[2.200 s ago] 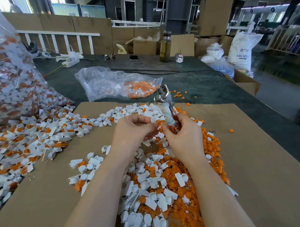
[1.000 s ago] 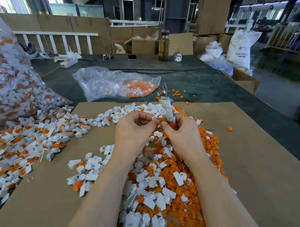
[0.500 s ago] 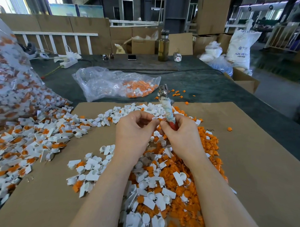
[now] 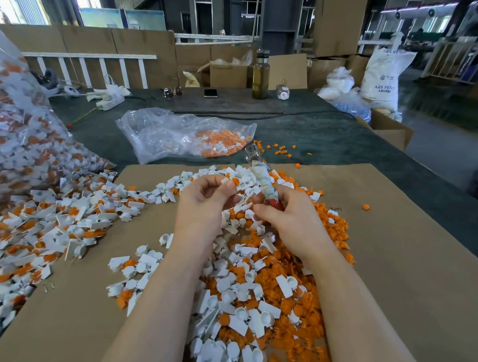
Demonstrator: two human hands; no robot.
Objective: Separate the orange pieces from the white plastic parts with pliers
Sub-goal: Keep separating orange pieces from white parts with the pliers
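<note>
Head view: two hands, left hand point(image 4: 204, 198) pinching one orange-white part point(image 4: 230, 180), right hand point(image 4: 288, 217) gripping one pliers point(image 4: 260, 170).

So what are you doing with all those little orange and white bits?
A person is pulling orange pieces out of white plastic parts. The left hand pinches one white part with orange in it, and the right hand grips the pliers, pointing away. Separated bits lie heaped on the cardboard sheet.

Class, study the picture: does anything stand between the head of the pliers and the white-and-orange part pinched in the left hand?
Nothing visible does. The left hand pinches the part up above the pile. The right hand grips the pliers, whose head points up and away from the part, with only open air across to it.
</note>
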